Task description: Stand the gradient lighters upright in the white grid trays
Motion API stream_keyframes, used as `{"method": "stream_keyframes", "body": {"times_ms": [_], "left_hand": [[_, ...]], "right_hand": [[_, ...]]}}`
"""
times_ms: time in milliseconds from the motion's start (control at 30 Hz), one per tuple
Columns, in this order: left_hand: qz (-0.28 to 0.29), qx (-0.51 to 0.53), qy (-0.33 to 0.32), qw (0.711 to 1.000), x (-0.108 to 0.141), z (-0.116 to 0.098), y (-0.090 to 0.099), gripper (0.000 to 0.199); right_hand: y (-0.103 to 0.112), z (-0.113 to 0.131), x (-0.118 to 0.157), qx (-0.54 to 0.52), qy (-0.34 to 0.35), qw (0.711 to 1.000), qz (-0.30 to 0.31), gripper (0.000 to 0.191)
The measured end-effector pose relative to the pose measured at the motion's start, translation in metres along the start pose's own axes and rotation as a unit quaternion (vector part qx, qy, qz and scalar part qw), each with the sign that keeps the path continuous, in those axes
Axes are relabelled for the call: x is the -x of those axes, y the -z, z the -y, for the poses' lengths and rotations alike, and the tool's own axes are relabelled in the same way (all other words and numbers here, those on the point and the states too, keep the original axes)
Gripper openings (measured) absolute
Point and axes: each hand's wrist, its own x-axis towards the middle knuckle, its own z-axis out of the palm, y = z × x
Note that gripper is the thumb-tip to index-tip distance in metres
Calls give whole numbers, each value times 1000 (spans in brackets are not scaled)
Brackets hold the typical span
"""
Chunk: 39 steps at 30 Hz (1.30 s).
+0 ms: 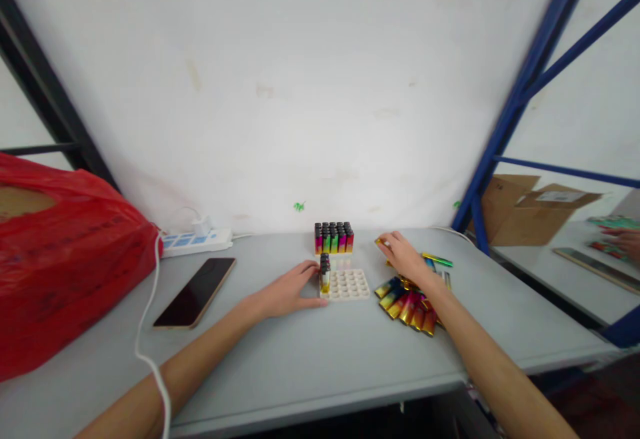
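Observation:
A white tray with round holes [350, 284] lies on the grey table, and a short row of lighters [325, 274] stands upright in its left column. Around the tray's left edge curves my left hand [293, 287], thumb and fingers apart, fingertips beside those lighters. My right hand [400, 254] is closed on a small gold-coloured piece [381, 242], above and behind a fanned pile of colourful metallic sleeves [407, 309]. Behind the tray, a full block of black-topped, multicoloured lighters [334, 239] stands in rows.
A phone [196, 292] lies at the left, near a white power strip [197, 242] and a red plastic bag [75, 259]. A white cable [145, 359] hangs across my left forearm. Blue shelf posts [515, 106], a cardboard box [525, 216] and another person's hand [625, 240] are at the right.

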Motion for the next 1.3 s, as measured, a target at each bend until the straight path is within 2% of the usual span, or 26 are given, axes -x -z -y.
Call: {"method": "stream_keyframes", "body": {"times_ms": [67,133,200,333,467,667,733,800,867,933,1000,1133,1300], "left_hand": [[-5,2,-4,1000,0,2,-1,72],[-7,3,-4,1000,0,2,-1,72],[-7,3,-5,1000,0,2,-1,71],[-9,6,-7,1000,0,1,-1,69],[-11,6,-10,1000,0,2,-1,70],[-9,4,-12,1000,0,2,-1,73],[-6,3,-8,1000,0,1,-1,73],[-6,2,-3,1000,0,1,-1,73],[-8,2,-4,1000,0,0,-1,72],[-7,4,-6,1000,0,0,-1,71],[-5,4,-6,1000,0,1,-1,71],[-10,4,-13,1000,0,3,-1,73],[-10,7,-18,1000,0,3,-2,72]], "right_hand": [[-2,19,1,-122,11,991,-50,36],[-5,39,4,-217,10,974,-56,46],[-10,58,7,-268,8,962,-46,52],[-23,82,14,-317,-3,948,-38,43],[-34,86,17,-297,-29,954,-8,42],[-35,88,17,-291,7,956,-23,58],[-34,91,18,-331,13,944,-5,57],[-34,95,18,-393,7,919,26,55],[-36,97,18,-450,-24,891,54,56],[-37,97,18,-472,-63,877,66,58],[-38,96,17,-454,-74,887,51,60],[-36,93,17,-372,-42,927,-28,64],[-34,94,19,-305,-37,950,-57,54]]}}
